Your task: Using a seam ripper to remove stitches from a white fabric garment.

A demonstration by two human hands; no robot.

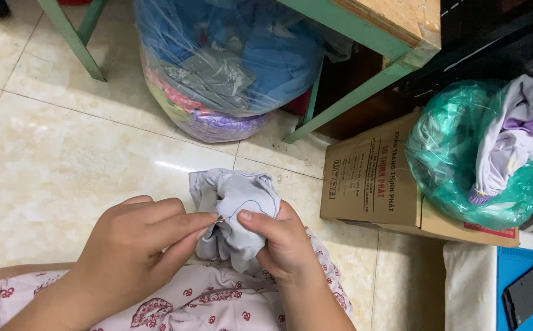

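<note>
Pinched between thumb and forefinger, the left hand (133, 242) held a tiny metal tool, too small to identify, against bunched pale grey fabric (237, 211). Her right hand (282, 240) clamped that fabric above a floral-clad lap (205, 303), fingers hidden behind the cloth.

brown cardboard box (370, 178) right of hands.

Needle (219, 218) — too small, mostly hidden

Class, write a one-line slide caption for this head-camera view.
Left hand pinches a needle at pale grey cloth bunched in right hand.
</note>
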